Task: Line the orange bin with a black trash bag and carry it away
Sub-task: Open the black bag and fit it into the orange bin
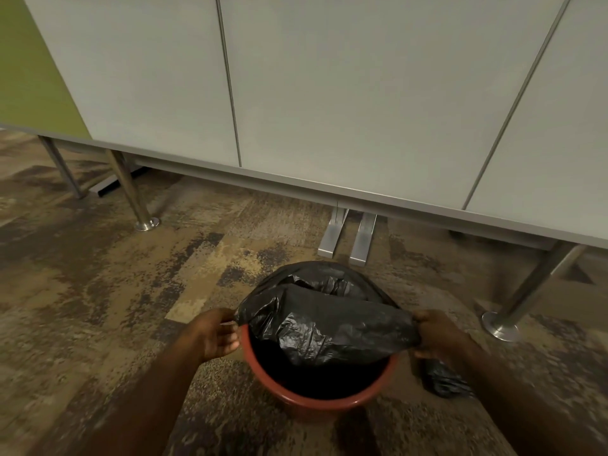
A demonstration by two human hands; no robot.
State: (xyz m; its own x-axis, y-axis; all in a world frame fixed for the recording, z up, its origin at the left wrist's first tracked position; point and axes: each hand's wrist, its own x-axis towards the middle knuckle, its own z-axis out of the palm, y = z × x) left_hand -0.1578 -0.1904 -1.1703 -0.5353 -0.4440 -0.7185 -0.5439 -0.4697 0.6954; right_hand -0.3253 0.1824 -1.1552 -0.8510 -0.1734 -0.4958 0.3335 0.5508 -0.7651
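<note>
Both forearms reach in from the bottom edge toward the orange bin (320,401), which stands on the patterned carpet (98,291) in front of a row of pale grey panels (329,93). On the bin's left side, the left hand (218,334) pinches the edge of the black trash bag (329,327), fingers curled around the plastic just above the rim. On the bin's right side, the right hand (437,334) grips the opposite edge of the bag in a closed fist, with a loose tail of plastic hanging below it, outside the bin. The bag is stretched between the hands across the bin's mouth; its far part is already draped over the far rim, while the near rim is bare orange. Beyond the bin, metal legs (131,192) and flat metal feet (345,238) stand under the panels.
</note>
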